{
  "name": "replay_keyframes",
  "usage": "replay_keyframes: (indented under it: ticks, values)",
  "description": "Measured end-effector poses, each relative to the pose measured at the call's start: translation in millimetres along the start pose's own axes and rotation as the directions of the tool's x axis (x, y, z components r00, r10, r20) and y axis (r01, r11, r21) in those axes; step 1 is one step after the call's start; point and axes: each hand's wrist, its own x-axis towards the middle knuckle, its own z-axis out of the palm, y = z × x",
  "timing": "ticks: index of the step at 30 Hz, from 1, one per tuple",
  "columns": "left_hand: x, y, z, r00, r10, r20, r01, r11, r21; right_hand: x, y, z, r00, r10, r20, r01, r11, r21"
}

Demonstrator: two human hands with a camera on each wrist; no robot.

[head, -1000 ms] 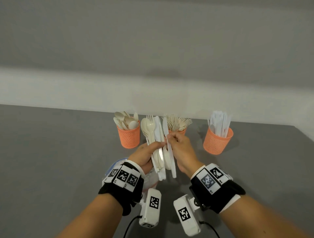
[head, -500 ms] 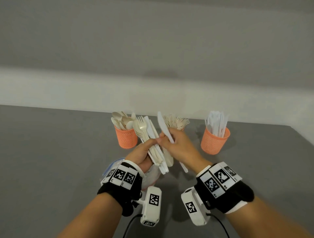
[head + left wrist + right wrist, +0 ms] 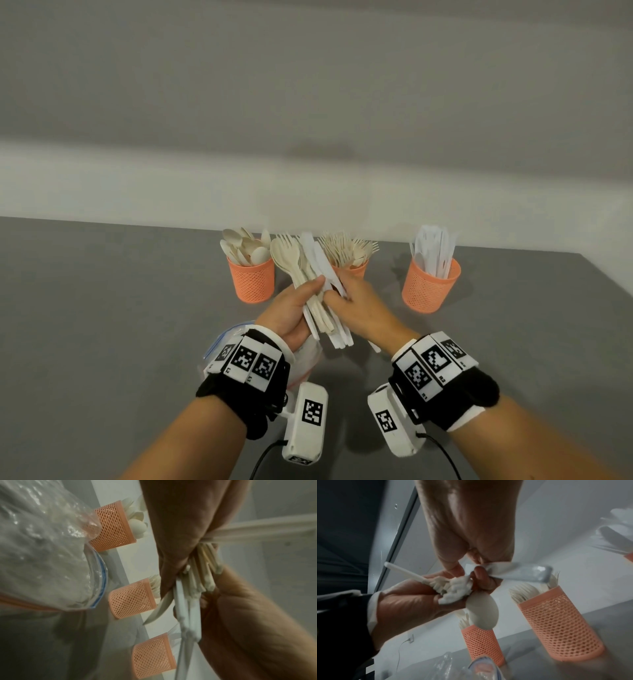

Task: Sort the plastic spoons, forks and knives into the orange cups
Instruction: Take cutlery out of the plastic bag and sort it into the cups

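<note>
My left hand (image 3: pixel 317 284) grips a fanned bundle of cream forks and spoons and white knives (image 3: pixel 308 270), heads pointing away from me. My right hand (image 3: pixel 334 296) is pressed against the bundle's right side and pinches one white knife (image 3: pixel 522 573); its handle (image 3: pixel 375 346) pokes out below the palm. Behind the hands stand three orange mesh cups in a row. The left cup (image 3: pixel 251 281) holds spoons, the middle cup (image 3: pixel 354 270), partly hidden by my hands, holds forks, and the right cup (image 3: pixel 430 287) holds white knives. In the left wrist view the bundle's handle ends (image 3: pixel 197 574) stick out of my fist.
A clear zip bag (image 3: pixel 233 339) with a blue seal lies on the grey table (image 3: pixel 102 325) under my left wrist. A pale wall runs close behind the cups. The table's right edge (image 3: pixel 609 284) slants away past the knife cup.
My right hand, which held the white knife raised and apart from the bundle, has come down and left against the bundle. The left hand and its bundle tilted slightly left.
</note>
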Motion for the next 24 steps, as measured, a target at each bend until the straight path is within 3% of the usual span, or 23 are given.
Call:
replay_keyframes:
  ticks: [8,12,17,20,24]
  values:
    - [10.9,-4.9,4.9,0.994,0.019,-0.104,-0.012,0.997,0.073,-6.8,15.7,-1.5,0.997,0.073,0.007,-0.073,0.974,0.214]
    - [13.8,-5.8,9.0,0.996,0.026,-0.088,-0.016,0.994,0.109,-8.4,23.3,-8.2,0.971,0.216,0.105,-0.240,0.849,0.471]
    - [13.8,-9.5,20.1,1.000,0.000,-0.003,0.000,0.995,0.098,-10.9,26.9,-28.0,0.969,0.167,0.184,-0.245,0.763,0.598]
    - [18.5,-11.0,27.3,0.999,0.015,-0.051,-0.010,0.995,0.096,-12.2,30.1,-47.5,0.983,0.140,0.120,-0.185,0.758,0.626]
    - [27.6,-11.3,25.1,0.989,-0.002,-0.151,0.012,0.998,0.067,-8.3,36.8,-92.0,0.977,0.194,-0.086,-0.096,0.767,0.634]
